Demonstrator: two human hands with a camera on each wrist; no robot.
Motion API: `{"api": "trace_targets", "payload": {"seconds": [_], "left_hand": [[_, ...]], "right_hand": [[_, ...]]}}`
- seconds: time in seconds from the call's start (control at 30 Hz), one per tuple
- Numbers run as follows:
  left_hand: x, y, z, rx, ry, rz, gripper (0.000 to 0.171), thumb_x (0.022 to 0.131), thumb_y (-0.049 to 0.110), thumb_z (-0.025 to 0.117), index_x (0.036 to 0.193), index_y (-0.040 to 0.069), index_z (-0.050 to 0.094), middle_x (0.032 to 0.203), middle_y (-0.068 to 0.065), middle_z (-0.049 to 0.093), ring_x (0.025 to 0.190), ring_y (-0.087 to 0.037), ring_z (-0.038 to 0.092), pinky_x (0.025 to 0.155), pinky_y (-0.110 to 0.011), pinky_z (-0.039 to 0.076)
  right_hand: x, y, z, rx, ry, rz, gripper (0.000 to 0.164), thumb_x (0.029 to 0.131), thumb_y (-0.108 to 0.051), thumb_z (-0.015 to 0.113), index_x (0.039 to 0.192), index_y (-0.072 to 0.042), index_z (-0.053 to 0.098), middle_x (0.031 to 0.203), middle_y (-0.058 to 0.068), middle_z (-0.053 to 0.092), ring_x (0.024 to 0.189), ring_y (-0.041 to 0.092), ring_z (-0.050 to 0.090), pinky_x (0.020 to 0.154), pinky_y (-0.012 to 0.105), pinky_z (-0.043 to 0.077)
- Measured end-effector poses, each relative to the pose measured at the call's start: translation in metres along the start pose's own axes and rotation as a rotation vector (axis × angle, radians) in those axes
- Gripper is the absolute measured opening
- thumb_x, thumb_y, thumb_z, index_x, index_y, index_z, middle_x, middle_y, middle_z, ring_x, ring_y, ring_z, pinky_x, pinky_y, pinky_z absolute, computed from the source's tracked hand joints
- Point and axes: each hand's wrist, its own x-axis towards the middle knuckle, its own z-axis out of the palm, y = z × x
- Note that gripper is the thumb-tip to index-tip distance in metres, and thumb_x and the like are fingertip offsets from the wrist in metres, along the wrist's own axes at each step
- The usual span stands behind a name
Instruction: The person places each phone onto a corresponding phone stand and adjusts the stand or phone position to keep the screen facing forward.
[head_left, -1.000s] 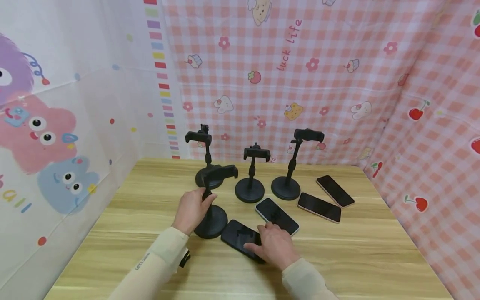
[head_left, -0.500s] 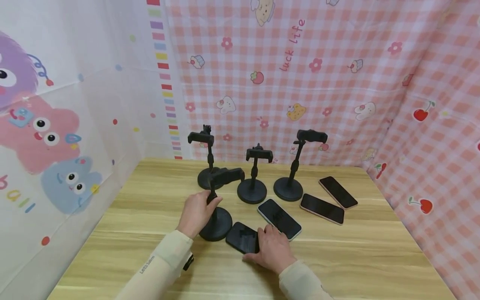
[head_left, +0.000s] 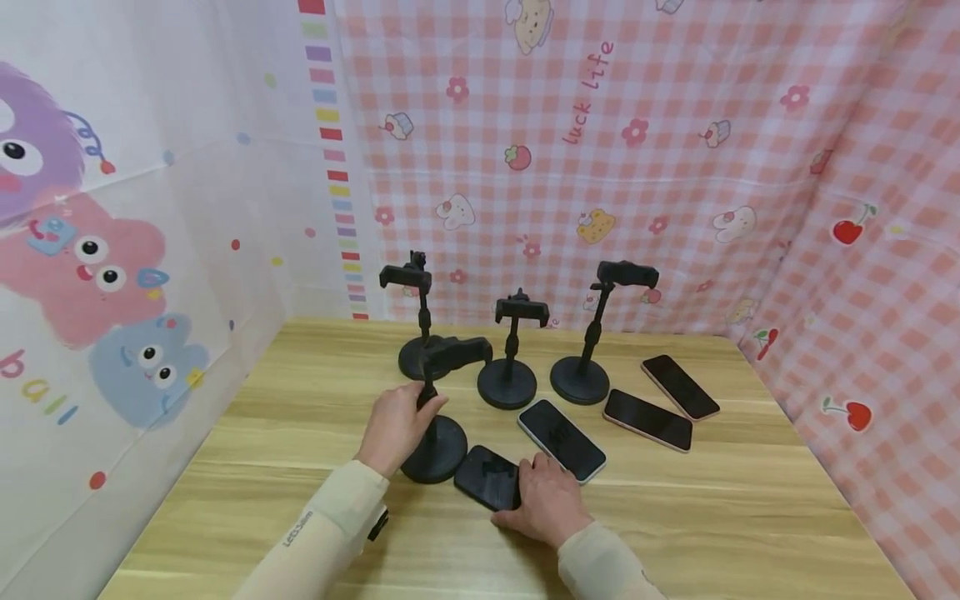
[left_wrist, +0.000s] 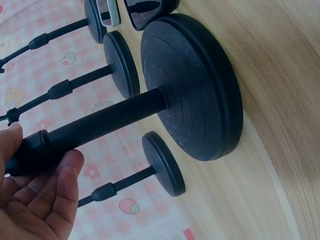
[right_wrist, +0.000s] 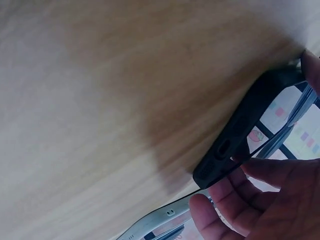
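My left hand grips the pole of the nearest black phone stand, which stands upright on its round base. In the left wrist view, thumb and curled fingers wrap the collar on the stand's pole. Right beside that base lies a smartphone in a black case, screen up. My right hand holds it across its right end; the right wrist view shows the thumb at one edge of the cased phone and fingers at the other. A light-edged smartphone lies just beyond the right fingertips.
Three more black phone stands stand behind: left, middle and right. Two pink-edged phones, one nearer and one farther, lie at the right on the wooden table. Printed cloth hangs around it.
The right hand has closed over the black phone's right end, its thumb moving from the screen to the near edge. The left hand keeps its grip on the stand. The view has shifted slightly.
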Motion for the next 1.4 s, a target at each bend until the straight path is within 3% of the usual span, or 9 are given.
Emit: {"api": "trace_targets", "payload": {"seconds": [0.27, 0.8, 1.1, 1.23, 1.4], "left_hand": [[0.002, 0.003, 0.001, 0.005, -0.021, -0.021, 0.033, 0.091, 0.036, 0.062, 0.082, 0.005, 0.066, 0.076, -0.012, 0.070, 0.064, -0.020, 0.060, 0.056, -0.037, 0.051], [0.002, 0.006, 0.000, 0.003, -0.027, -0.023, 0.032, 0.091, 0.035, 0.063, 0.078, 0.005, 0.064, 0.068, -0.009, 0.066, 0.058, -0.019, 0.056, 0.052, -0.034, 0.048], [0.001, 0.004, -0.001, 0.020, -0.014, -0.014, 0.037, 0.091, 0.036, 0.063, 0.089, 0.000, 0.068, 0.088, -0.020, 0.073, 0.076, -0.028, 0.066, 0.067, -0.044, 0.056], [0.001, 0.002, -0.001, 0.021, -0.018, -0.012, 0.037, 0.091, 0.037, 0.063, 0.088, 0.000, 0.068, 0.088, -0.019, 0.073, 0.075, -0.027, 0.066, 0.066, -0.044, 0.056], [0.001, 0.001, -0.001, 0.016, -0.022, -0.021, 0.038, 0.091, 0.037, 0.063, 0.090, -0.001, 0.069, 0.091, -0.021, 0.073, 0.077, -0.028, 0.067, 0.068, -0.045, 0.057]], "right_hand": [[0.000, 0.001, 0.000, 0.007, -0.002, 0.014, 0.084, 0.062, -0.069, 0.071, 0.109, 0.000, 0.064, 0.092, 0.015, 0.053, 0.088, 0.031, 0.054, 0.078, 0.049, 0.050], [-0.005, 0.007, 0.004, 0.031, 0.113, -0.036, 0.074, 0.062, -0.067, 0.071, 0.093, 0.001, 0.066, 0.083, 0.012, 0.052, 0.076, 0.027, 0.054, 0.069, 0.045, 0.053], [-0.007, 0.008, -0.005, 0.111, 0.205, 0.009, 0.079, 0.064, -0.066, 0.070, 0.102, 0.003, 0.064, 0.092, 0.015, 0.056, 0.083, 0.029, 0.055, 0.066, 0.048, 0.053], [-0.009, 0.005, -0.012, 0.202, 0.222, 0.053, 0.084, 0.067, -0.066, 0.069, 0.113, 0.003, 0.062, 0.101, 0.015, 0.057, 0.090, 0.028, 0.054, 0.074, 0.047, 0.053], [-0.011, 0.000, -0.017, 0.308, 0.319, 0.087, 0.086, 0.069, -0.066, 0.067, 0.124, -0.001, 0.060, 0.111, 0.015, 0.058, 0.100, 0.027, 0.054, 0.081, 0.048, 0.052]]}}
